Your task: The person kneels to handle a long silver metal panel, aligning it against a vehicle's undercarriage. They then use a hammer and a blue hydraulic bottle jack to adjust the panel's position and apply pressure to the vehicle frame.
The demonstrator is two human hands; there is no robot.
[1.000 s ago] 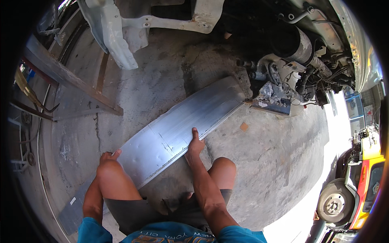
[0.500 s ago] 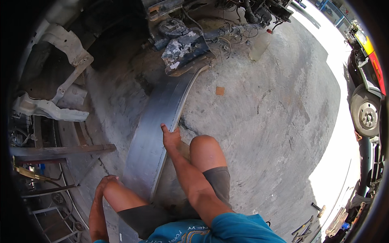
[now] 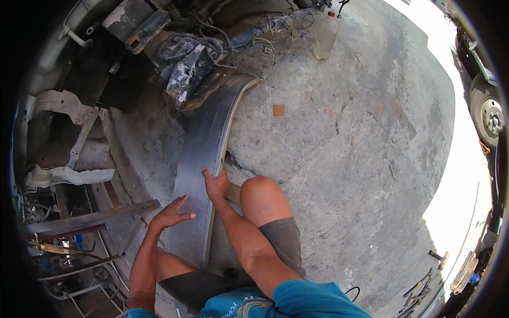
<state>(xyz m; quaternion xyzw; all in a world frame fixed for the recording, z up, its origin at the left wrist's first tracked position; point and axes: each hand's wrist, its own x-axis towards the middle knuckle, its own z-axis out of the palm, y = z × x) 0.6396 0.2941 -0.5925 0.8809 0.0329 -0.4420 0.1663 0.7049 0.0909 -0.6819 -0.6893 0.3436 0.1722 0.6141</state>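
Observation:
A long, curved grey sheet-metal panel [image 3: 199, 143] runs from between my knees toward the far side, its right edge folded into a flange. My right hand [image 3: 216, 184] grips that edge near the panel's middle, thumb on top and fingers wrapped over the side, partly hidden. Over the panel's left side is my left hand [image 3: 173, 213], thumb and fingers spread, holding nothing; whether it touches the metal I cannot tell. The panel's far end meets a flaking dark metal part [image 3: 186, 74]. A wooden piece [image 3: 233, 193] shows beside my right knee.
Wires and vehicle parts [image 3: 265, 29] lie at the far side. A red-capped bottle [image 3: 325, 38] stands on the concrete floor, near a small brown square [image 3: 278, 110]. Left are a metal beam [image 3: 101, 216] and white body parts [image 3: 69, 175]. Hand tools [image 3: 419, 291] lie at lower right.
My left hand has left my left knee and moved right, over the panel, fingers spreading. My right hand keeps its grip on the edge. The view has shifted, showing the whole bottle.

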